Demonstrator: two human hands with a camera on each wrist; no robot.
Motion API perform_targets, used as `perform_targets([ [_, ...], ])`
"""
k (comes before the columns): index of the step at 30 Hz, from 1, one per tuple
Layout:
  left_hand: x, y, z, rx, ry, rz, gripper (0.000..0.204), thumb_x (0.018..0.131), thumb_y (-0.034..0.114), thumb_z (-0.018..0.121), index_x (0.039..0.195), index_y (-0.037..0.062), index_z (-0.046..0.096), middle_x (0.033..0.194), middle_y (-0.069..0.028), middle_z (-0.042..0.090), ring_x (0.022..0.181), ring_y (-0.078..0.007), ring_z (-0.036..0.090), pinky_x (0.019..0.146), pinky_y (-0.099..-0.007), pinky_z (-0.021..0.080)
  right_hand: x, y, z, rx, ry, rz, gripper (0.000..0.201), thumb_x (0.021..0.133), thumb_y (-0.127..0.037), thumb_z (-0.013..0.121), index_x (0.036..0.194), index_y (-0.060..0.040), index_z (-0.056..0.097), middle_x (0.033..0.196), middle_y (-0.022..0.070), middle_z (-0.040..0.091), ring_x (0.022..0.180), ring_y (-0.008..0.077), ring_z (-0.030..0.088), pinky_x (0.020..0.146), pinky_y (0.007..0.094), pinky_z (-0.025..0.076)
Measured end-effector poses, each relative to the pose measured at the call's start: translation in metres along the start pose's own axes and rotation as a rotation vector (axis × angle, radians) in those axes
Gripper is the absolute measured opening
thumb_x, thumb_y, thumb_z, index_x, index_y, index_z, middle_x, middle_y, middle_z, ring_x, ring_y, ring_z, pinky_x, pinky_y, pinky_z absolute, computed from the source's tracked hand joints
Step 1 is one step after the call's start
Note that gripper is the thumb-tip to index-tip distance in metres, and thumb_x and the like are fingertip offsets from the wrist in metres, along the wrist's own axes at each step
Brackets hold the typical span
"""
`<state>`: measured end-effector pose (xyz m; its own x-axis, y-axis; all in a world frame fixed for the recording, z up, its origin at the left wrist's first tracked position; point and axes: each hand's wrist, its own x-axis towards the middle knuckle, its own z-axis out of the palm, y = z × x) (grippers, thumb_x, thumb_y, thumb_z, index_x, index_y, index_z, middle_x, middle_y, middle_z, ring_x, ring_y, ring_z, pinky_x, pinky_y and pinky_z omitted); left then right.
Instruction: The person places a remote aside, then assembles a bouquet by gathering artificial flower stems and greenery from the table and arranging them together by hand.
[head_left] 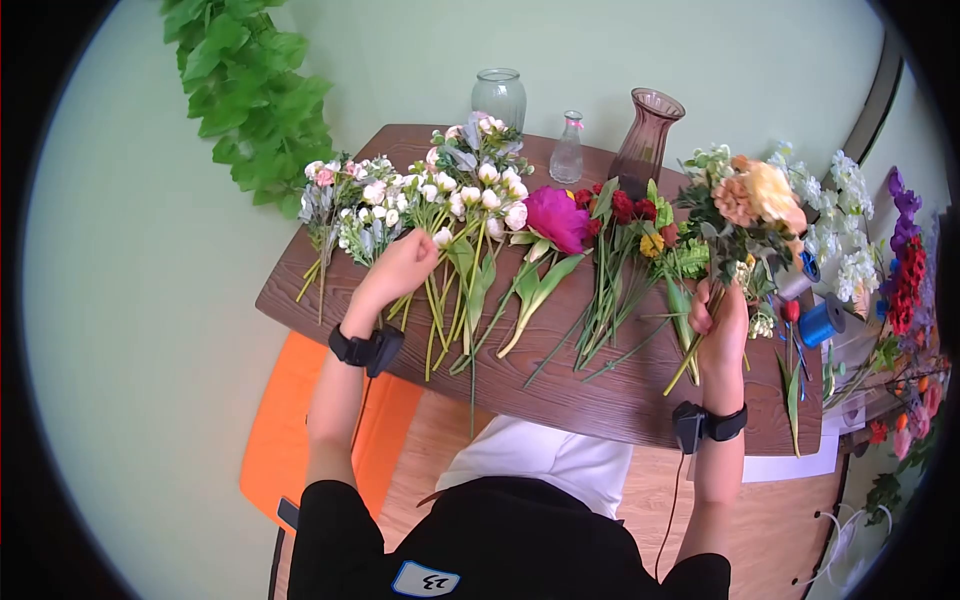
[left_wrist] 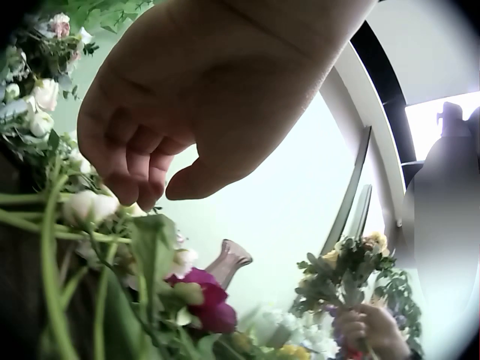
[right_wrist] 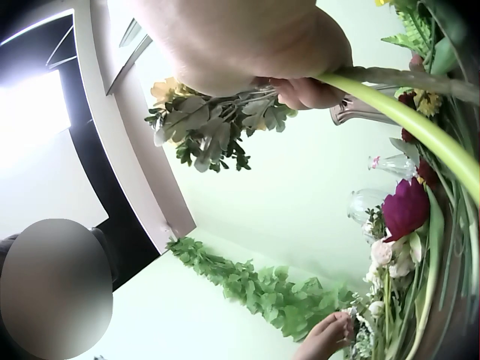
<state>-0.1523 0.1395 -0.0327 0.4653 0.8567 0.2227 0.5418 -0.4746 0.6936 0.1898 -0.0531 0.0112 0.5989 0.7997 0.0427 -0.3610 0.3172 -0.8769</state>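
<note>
A: Eyes on the right hand (head_left: 722,325), and it has a firm hold! Fingers and thumb wrap the stems of a peach-and-cream bunch (head_left: 755,195).

B: And where's that bunch sitting?

A: Over the right end of the brown table (head_left: 560,410), the blooms above the hand, grey-green leaves beneath them, and the stem ends poking out below the fingers toward the person.

B: Now across to the left hand (head_left: 403,262)!

A: Loosely curled, nothing in its grasp, and the left wrist view shows a gap between thumb and fingers. It hovers right by the white flowers (head_left: 488,190). Whether a fingertip brushes a bud, I can't tell.

B: What a line-up between the two hands!

A: A big magenta bloom (head_left: 557,218) lies just right of the white ones, then red flowers (head_left: 622,208) with long green stems trailing toward the table's near edge.

B: And along the back?

A: Three pieces of glass: a round clear vase (head_left: 499,95), a small bottle (head_left: 566,150) with a touch of pink at its neck, and a tall purplish vase (head_left: 645,135) with a flared rim.

B: Over on the right, a blue spool (head_left: 820,320), just beyond the gripping hand!
</note>
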Motion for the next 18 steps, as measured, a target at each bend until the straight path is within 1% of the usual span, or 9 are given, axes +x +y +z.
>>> perform_targets([
  [1,0.002,-0.014,-0.001,0.162,-0.060,-0.099,0.022,0.081,0.023,0.051,0.082,0.0005,0.047,0.067,-0.0054,0.052,0.061,-0.0133,0.049,0.055,-0.0266,0.040,0.011,0.006,-0.016,-0.022,-0.089,0.045,0.025,0.089,-0.028,0.030,0.080,-0.0068,0.040,0.059,0.0011,0.040,0.040,0.0065,0.026,0.037,0.0195,0.021],
  [2,0.005,-0.025,0.000,0.325,-0.120,-0.198,0.027,0.081,0.026,0.052,0.081,0.0002,0.047,0.065,-0.0076,0.052,0.059,-0.0160,0.049,0.055,-0.0281,0.040,0.016,0.008,-0.018,-0.021,-0.091,0.046,0.025,0.089,-0.028,0.030,0.080,-0.0068,0.040,0.059,0.0011,0.040,0.040,0.0065,0.026,0.037,0.0195,0.021],
  [3,0.006,-0.034,0.004,0.370,-0.102,-0.210,0.031,0.078,0.031,0.053,0.078,0.0002,0.047,0.062,-0.0106,0.052,0.057,-0.0201,0.049,0.055,-0.0311,0.040,0.020,0.009,-0.019,-0.045,-0.131,0.049,0.022,0.088,-0.026,0.032,0.081,-0.0072,0.040,0.061,0.0014,0.041,0.040,0.0063,0.026,0.037,0.0195,0.021],
  [5,0.011,-0.036,0.007,0.400,-0.122,-0.225,0.030,0.078,0.029,0.053,0.076,0.0002,0.047,0.062,-0.0108,0.052,0.057,-0.0201,0.049,0.055,-0.0315,0.040,0.022,0.006,-0.013,-0.034,-0.166,0.105,0.010,0.083,-0.017,0.037,0.083,-0.0082,0.040,0.064,0.0019,0.042,0.040,0.0058,0.028,0.036,0.0193,0.021],
  [7,0.017,-0.039,0.008,0.428,-0.146,-0.242,0.029,0.078,0.028,0.053,0.074,0.0002,0.047,0.062,-0.0111,0.052,0.056,-0.0202,0.049,0.054,-0.0319,0.040,0.025,0.009,-0.010,-0.080,-0.176,0.072,0.008,0.082,-0.015,0.038,0.083,-0.0080,0.040,0.063,0.0014,0.042,0.040,0.0057,0.028,0.036,0.0192,0.021],
  [10,0.025,-0.048,0.009,0.304,-0.189,-0.230,0.028,0.077,0.027,0.052,0.071,0.0000,0.046,0.061,-0.0110,0.051,0.056,-0.0203,0.050,0.054,-0.0320,0.040,0.027,0.013,-0.012,-0.152,-0.206,0.025,0.006,0.081,-0.011,0.040,0.086,-0.0079,0.040,0.063,-0.0011,0.042,0.041,0.0041,0.029,0.036,0.0179,0.022],
  [12,0.026,-0.058,0.013,0.176,0.051,-0.187,0.027,0.077,0.025,0.051,0.068,-0.0002,0.045,0.059,-0.0097,0.050,0.054,-0.0186,0.048,0.052,-0.0311,0.039,0.025,0.015,-0.008,-0.233,-0.179,0.010,0.009,0.081,-0.009,0.040,0.090,-0.0081,0.040,0.063,-0.0028,0.041,0.042,0.0024,0.030,0.036,0.0169,0.021],
  [17,0.022,-0.047,0.006,0.083,0.175,-0.175,0.019,0.083,0.018,0.044,0.074,0.0006,0.041,0.055,-0.0056,0.046,0.051,-0.0143,0.044,0.049,-0.0288,0.036,0.020,0.013,-0.001,-0.283,-0.178,-0.034,0.015,0.080,-0.005,0.046,0.094,-0.0069,0.040,0.064,-0.0044,0.040,0.046,0.0005,0.030,0.039,0.0166,0.022],
  [18,0.019,-0.042,0.004,0.083,0.175,-0.178,0.019,0.083,0.018,0.044,0.074,0.0006,0.041,0.055,-0.0056,0.046,0.051,-0.0143,0.044,0.049,-0.0288,0.036,0.022,0.017,-0.002,-0.339,-0.142,-0.121,0.017,0.079,-0.004,0.049,0.094,-0.0059,0.040,0.065,-0.0045,0.040,0.049,0.0007,0.031,0.041,0.0165,0.023],
])
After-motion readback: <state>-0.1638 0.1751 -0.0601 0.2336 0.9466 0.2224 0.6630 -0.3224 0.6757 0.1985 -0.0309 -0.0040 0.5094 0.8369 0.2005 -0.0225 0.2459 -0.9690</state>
